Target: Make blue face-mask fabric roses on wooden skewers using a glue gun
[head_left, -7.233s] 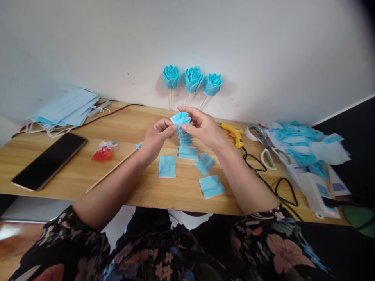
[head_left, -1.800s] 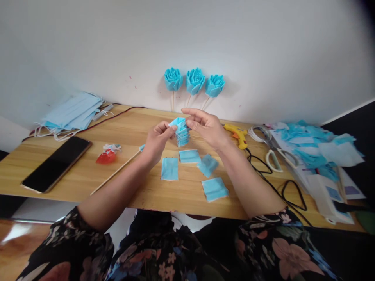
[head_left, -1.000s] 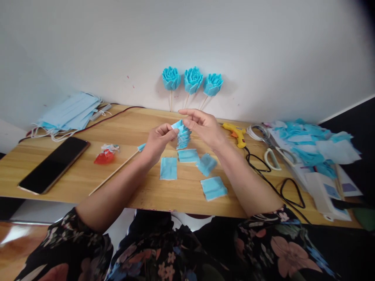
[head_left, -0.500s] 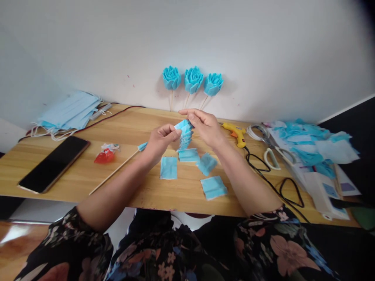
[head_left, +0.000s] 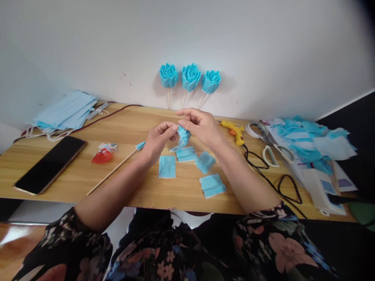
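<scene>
Both hands pinch a pleated blue strip [head_left: 182,138] at its top: left hand [head_left: 156,138] fingertips closed on it, right hand [head_left: 202,127] thumb and forefinger clamped beside them. From the fingers the strip hangs lengthwise downward, its lower end just above four blue squares [head_left: 167,166] lying on the wooden table [head_left: 73,171].

Bright, even light; soft shadows, curved wide-angle edges, dark upper-right corner.
</scene>
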A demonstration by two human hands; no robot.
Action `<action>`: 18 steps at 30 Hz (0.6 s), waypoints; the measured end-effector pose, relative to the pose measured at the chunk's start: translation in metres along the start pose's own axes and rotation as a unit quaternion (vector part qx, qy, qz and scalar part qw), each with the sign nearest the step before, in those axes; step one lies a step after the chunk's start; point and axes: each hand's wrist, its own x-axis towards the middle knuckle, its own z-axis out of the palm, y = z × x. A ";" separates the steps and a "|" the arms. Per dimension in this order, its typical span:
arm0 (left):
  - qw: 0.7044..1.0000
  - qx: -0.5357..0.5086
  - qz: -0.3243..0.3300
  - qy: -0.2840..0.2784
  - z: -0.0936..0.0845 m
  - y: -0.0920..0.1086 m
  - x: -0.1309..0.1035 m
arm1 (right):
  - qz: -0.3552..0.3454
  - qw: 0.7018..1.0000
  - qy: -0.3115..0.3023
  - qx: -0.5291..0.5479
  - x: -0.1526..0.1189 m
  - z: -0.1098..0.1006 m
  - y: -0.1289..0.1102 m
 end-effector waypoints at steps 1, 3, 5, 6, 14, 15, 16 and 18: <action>1.000 -0.005 -0.003 0.004 0.000 -0.001 0.000 | 0.000 1.000 -0.004 0.001 0.000 0.001 0.000; 1.000 -0.012 -0.005 0.013 0.000 -0.001 0.001 | 0.001 1.000 -0.003 -0.003 -0.001 0.002 -0.002; 1.000 -0.011 -0.003 0.019 0.000 0.001 0.001 | 0.004 1.000 0.000 -0.010 -0.002 0.002 -0.004; 1.000 -0.009 -0.002 0.020 0.000 0.002 0.000 | 0.005 1.000 -0.001 -0.012 -0.002 0.002 -0.004; 1.000 0.014 0.019 -0.005 0.001 0.006 -0.003 | -0.015 1.000 0.015 -0.022 -0.003 0.005 -0.004; 0.999 0.014 0.027 -0.009 0.001 0.006 -0.003 | -0.012 0.999 0.024 -0.022 -0.003 0.005 -0.004; 0.999 0.013 0.033 -0.013 0.000 0.005 -0.003 | -0.008 0.999 0.033 -0.022 -0.003 0.004 -0.004; 0.999 0.013 0.031 -0.020 -0.001 0.004 -0.002 | 0.002 0.999 0.045 -0.022 -0.003 0.004 -0.004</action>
